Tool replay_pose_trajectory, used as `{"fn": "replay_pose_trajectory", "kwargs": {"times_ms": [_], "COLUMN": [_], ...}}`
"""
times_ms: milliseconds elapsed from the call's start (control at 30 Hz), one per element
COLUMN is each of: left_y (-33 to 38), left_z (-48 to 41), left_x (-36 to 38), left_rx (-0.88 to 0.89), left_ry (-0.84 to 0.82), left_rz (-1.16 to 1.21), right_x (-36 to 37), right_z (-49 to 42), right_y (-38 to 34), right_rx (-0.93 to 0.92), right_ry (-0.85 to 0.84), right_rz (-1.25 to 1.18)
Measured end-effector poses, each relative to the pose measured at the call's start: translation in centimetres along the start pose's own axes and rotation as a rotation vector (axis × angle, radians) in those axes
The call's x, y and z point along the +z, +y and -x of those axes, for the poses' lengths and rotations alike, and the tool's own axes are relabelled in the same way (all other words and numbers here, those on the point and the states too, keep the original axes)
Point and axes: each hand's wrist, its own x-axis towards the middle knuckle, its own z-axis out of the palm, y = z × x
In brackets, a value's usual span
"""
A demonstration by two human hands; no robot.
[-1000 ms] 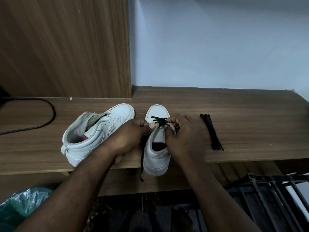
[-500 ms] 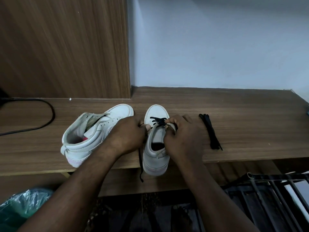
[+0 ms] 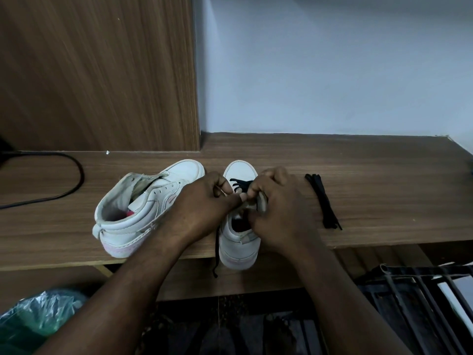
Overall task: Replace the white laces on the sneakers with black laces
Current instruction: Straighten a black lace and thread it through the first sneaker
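My left hand [image 3: 202,201] and right hand [image 3: 279,208] meet over the sneaker [image 3: 240,170] that stands upright at the front edge of the counter [image 3: 384,180], toe pointing away from me and heel just over the edge. My left hand's fingers are curled, with thumb and forefinger pinching the black lace [image 3: 240,184] beside the eyelets. My right hand's fingers are curled round the sneaker's right flap. The lace crosses the lowest eyelets near the toe, and one loose end hangs down past the counter edge under my left wrist. The second sneaker [image 3: 143,208] lies on its side just left of my left hand, with no lace in it. A spare black lace [image 3: 323,201] lies bundled on the counter right of my right hand. A black cable [image 3: 64,175] curves across the counter far left.
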Motion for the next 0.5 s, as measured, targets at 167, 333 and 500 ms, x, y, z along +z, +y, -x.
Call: {"fn": "replay_pose_trajectory", "kwargs": {"times_ms": [167,333,500], "left_y": [0.0,0.0,-0.2], "left_z": [0.1,0.1,-0.3], "left_x": [-0.4,-0.2,-0.5], "left_rx": [-0.042,-0.068,-0.061], "left_ry": [-0.032,-0.032,-0.092], "left_rz": [0.083,0.111,0.158], "right_x": [-0.2,0.3,0.1], "right_z": [-0.3,-0.6,-0.1], "right_y": [-1.0,-1.3,-0.2], "right_rx": [0.062,0.113,-0.045], "right_ry": [-0.150,-0.170,-0.040], "right_rz": [0.165,0.178,0.035]}}
